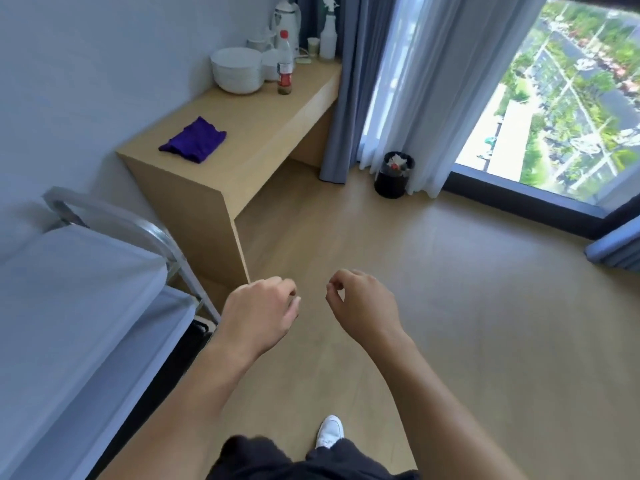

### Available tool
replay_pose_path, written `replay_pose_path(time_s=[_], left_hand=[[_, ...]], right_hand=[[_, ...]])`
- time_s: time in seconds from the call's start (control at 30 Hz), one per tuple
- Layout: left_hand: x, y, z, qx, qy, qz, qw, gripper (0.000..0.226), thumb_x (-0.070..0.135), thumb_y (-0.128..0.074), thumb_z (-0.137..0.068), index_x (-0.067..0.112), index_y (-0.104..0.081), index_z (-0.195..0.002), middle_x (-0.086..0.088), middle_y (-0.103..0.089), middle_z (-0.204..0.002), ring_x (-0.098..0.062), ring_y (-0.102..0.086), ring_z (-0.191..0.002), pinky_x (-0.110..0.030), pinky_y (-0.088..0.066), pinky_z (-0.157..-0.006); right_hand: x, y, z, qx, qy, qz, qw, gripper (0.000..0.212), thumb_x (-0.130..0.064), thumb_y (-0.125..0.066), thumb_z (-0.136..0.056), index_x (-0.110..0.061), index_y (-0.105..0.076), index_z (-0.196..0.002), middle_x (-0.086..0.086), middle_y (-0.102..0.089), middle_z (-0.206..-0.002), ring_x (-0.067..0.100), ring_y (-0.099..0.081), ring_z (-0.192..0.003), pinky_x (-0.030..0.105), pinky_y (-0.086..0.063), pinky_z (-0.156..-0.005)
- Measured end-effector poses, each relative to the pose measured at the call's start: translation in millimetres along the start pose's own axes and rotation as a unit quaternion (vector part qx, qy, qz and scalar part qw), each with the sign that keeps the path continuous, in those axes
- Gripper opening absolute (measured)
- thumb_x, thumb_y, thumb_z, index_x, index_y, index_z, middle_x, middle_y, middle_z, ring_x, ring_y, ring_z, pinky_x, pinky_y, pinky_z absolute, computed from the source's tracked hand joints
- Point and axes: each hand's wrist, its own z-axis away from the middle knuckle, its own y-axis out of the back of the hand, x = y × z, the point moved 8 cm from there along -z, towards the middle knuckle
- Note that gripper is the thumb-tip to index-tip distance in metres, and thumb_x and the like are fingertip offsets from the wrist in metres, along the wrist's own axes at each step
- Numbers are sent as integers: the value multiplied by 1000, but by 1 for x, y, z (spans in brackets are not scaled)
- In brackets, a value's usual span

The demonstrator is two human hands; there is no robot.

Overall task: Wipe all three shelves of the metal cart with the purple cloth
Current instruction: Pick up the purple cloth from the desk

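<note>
The purple cloth (194, 141) lies crumpled on the near end of a light wooden desk (249, 133) against the wall. The metal cart (69, 306) stands at the lower left, with its curved handle (114, 216) toward the desk; its top shelf and part of a lower shelf show. My left hand (261, 313) and my right hand (363, 304) hang over the floor in the middle, both loosely curled and holding nothing, well short of the cloth and to the right of the cart.
On the desk's far end stand stacked white bowls (237, 69), a red-capped bottle (284, 64), a white kettle (287, 19) and a spray bottle (328, 32). A black bin (394, 174) sits by the curtains (381, 81). A large window (561, 98) is on the right.
</note>
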Motion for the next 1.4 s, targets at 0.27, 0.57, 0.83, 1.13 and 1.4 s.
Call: replay_pose_path(time_s=[0.27, 0.57, 0.83, 1.13, 1.4], left_hand=[[-85, -1, -88, 0, 108, 29, 994, 19, 40, -47, -95, 29, -62, -94, 9, -61, -86, -13, -60, -79, -30, -46, -62], [-217, 23, -244, 35, 142, 26, 989, 19, 39, -49, -94, 27, -63, -94, 10, -63, -89, -13, -61, -78, -26, -36, -56], [-320, 63, -331, 61, 168, 22, 984, 25, 39, -51, -95, 24, -64, -111, 10, -67, -100, -6, -56, -72, -22, -42, -58], [-429, 61, -358, 76, 325, 30, 942, 27, 41, -48, -96, 24, -63, -110, 8, -66, -98, -10, -63, -80, -30, -54, -68], [-471, 38, -390, 84, 487, 41, 868, 27, 39, -44, -96, 24, -62, -109, 6, -64, -97, -11, -61, -83, -29, -53, -73]], right_hand=[[-47, -29, -136, -36, 83, 8, 996, 24, -36, -45, -95, -22, -65, -95, -4, -64, -91, 20, -59, -85, 33, -52, -65], [-137, -69, -330, -53, 153, 22, 987, 23, -35, -44, -95, -21, -63, -93, -5, -63, -90, 17, -58, -81, 30, -48, -61], [-229, -97, -452, -69, 212, -1, 975, 22, -36, -46, -97, -22, -63, -101, -6, -64, -93, 13, -57, -78, 28, -45, -58], [-328, -159, -554, -126, 338, 7, 933, 18, -34, -49, -95, -21, -61, -92, -6, -61, -85, 14, -56, -76, 25, -38, -55], [-375, -221, -627, -256, 452, 86, 850, 34, -38, -44, -97, -20, -55, -123, 1, -60, -115, 21, -55, -103, 37, -53, -79]])
